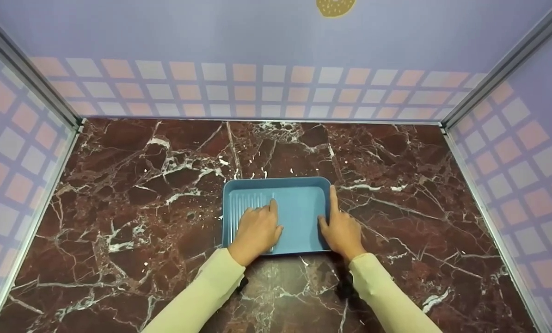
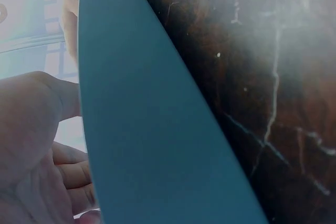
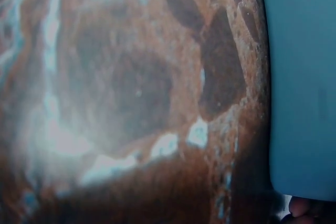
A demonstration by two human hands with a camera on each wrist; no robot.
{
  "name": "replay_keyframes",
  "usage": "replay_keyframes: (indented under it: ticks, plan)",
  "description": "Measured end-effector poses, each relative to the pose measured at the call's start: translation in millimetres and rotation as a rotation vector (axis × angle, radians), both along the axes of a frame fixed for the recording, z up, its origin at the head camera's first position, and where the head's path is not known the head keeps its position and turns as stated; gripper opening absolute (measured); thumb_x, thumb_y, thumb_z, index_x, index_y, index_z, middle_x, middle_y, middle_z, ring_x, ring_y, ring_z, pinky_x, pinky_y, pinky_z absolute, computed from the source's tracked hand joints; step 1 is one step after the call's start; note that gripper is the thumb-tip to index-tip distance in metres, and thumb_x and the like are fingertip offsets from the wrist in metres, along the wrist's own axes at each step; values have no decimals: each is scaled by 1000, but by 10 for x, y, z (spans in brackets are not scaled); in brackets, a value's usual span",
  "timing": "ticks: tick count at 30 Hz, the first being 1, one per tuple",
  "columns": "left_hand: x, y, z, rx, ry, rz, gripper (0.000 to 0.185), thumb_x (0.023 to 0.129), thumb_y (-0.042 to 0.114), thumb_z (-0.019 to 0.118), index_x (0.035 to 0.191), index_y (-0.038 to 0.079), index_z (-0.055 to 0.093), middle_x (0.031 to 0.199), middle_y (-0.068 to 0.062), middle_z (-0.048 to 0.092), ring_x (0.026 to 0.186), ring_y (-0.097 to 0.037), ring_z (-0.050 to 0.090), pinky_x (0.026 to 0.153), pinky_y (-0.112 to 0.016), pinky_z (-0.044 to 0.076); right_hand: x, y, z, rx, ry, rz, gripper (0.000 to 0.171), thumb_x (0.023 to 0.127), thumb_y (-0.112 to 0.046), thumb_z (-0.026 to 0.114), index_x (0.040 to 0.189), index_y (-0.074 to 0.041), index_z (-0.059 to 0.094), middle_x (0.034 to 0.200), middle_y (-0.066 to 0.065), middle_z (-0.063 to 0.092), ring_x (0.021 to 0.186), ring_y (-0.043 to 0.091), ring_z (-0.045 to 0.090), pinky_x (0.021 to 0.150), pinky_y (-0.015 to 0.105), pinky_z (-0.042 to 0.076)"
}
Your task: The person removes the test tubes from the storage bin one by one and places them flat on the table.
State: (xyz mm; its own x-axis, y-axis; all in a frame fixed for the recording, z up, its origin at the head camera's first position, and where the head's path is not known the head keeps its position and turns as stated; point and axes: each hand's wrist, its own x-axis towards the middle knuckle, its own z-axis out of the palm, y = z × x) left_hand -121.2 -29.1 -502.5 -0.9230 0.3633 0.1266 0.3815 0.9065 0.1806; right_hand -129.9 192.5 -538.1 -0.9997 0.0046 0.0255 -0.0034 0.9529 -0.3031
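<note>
1. Your left hand (image 1: pixel 256 231) lies on the blue tray (image 1: pixel 299 203), over its near left part, where the floor is ribbed. The fingers are only loosely bent, the forefinger points toward the far side, and nothing is pinched or gripped.
2. Your right hand (image 1: pixel 342 229) sits at the tray's right edge. Its forefinger runs straight along the right rim and the thumb touches the tray near its near right corner. The other fingers are hidden, so you cannot tell whether they curl under the rim.
3. The tray rests flat on the dark red marble table (image 1: pixel 142 194), about midway between left and right, and near you.
4. In your left wrist view, the tray's edge (image 2: pixel 147 129) fills the middle, with fingers (image 2: pixel 73 174) beside it.
5. In your right wrist view, the tray (image 3: pixel 304 77) is at the right, over blurred marble (image 3: pixel 131 103).
</note>
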Motion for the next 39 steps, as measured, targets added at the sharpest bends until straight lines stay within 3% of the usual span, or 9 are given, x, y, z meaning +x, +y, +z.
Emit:
replay_keyframes:
  ticks: [8,15,22,29,39]
  plan:
    - [-58,36,-13,-19,13,8,66,84,38,69,128,-9,54,77,-8,69,61,-23,64,58,-38,48,-11,4,-10,0,-2,-4,81,94,-37,56,157,-22,8,79,21,70,68,37,66,60,53,47]
    - [-97,40,-32,-93,4,13,68,85,40,67,130,-9,53,61,-6,65,48,-20,57,51,-37,45,8,-23,-12,-6,-17,-6,82,93,-37,57,157,-22,8,80,21,70,67,37,66,60,52,47]
    - [-132,47,-28,-119,31,14,66,82,34,70,130,-8,54,59,-7,64,44,-19,54,47,-38,43,5,-40,11,8,-4,-4,82,93,-38,58,157,-22,9,81,22,70,68,38,66,61,53,48]
    - [-132,67,-59,-132,67,8,56,82,22,64,128,-9,55,57,-6,62,42,-19,51,45,-38,42,9,-28,0,2,-16,-14,82,93,-37,58,157,-22,9,84,23,71,70,39,66,63,54,48]
    - [-134,95,-74,-106,61,24,57,80,23,65,127,-9,54,58,-6,63,43,-20,54,45,-38,43,0,-18,-3,13,-5,-15,82,93,-37,59,157,-22,9,80,22,70,68,38,66,62,53,48]
